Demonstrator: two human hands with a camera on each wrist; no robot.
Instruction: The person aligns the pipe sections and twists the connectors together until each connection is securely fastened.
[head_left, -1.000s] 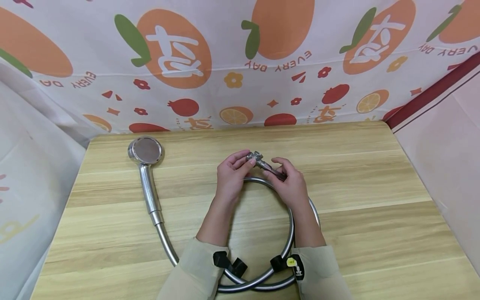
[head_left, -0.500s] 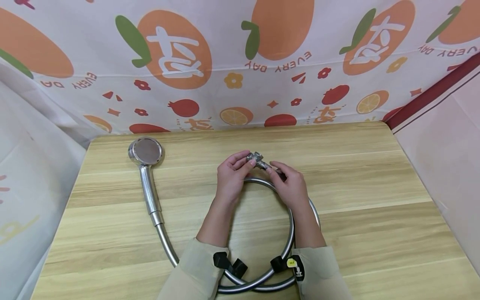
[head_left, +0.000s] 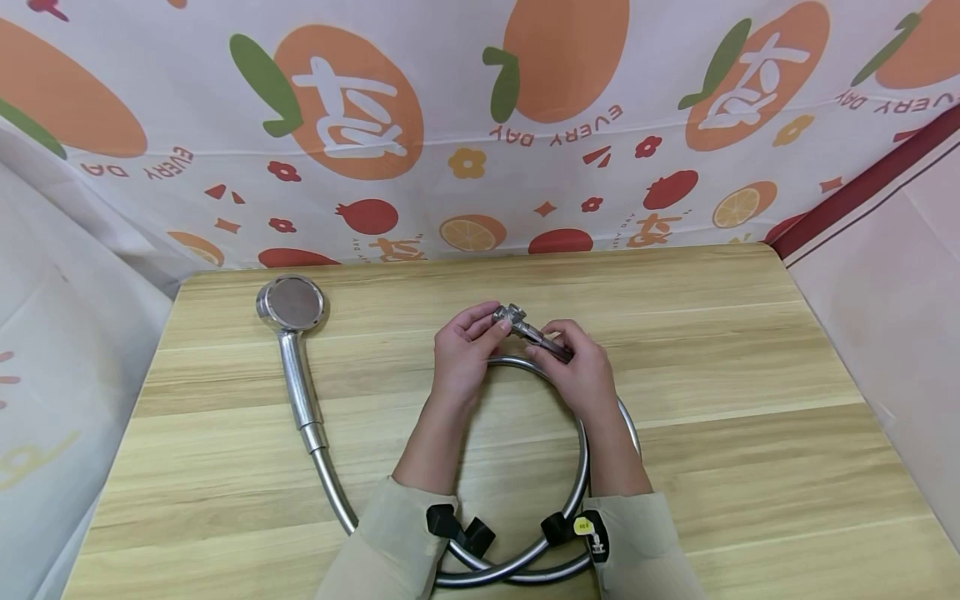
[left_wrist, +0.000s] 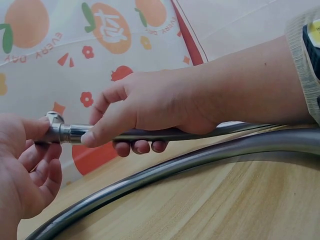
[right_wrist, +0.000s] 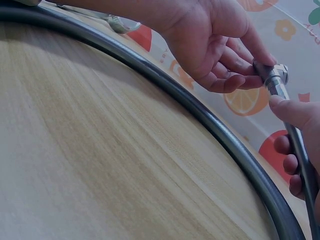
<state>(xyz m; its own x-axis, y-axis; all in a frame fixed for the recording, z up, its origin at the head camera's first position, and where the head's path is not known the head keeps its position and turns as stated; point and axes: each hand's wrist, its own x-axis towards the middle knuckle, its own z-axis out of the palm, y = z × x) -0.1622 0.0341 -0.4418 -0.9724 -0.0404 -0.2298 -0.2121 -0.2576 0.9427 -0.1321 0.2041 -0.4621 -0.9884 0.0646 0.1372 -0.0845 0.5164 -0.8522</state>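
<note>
In the head view my left hand [head_left: 462, 343] pinches a small metal shower-hose fitting [head_left: 512, 314] between thumb and fingers, just over the middle of the table. The hose-end nut [left_wrist: 77, 132] meets the fitting in the left wrist view, in line with it. My right hand [head_left: 583, 371] grips the shower hose [right_wrist: 210, 119] just behind that nut, its thumb lying along the nut and its fingers curled underneath. The hose loops back below both wrists. At its other end, the chrome shower head [head_left: 295, 302] lies on the table's left side, face up.
A wooden table [head_left: 750, 375] carries everything. Printed fruit cloth [head_left: 468, 192] hangs behind its far edge, and white cloth [head_left: 67, 292] hangs at the left. Crossed hose coils [head_left: 487, 573] lie near the sleeves, with black wrist straps [head_left: 557, 527] over them.
My right thumb and fingers slid up toward the fitting, then back down the hose, uncovering more of the nut. My left hand keeps its pinch in the same place.
</note>
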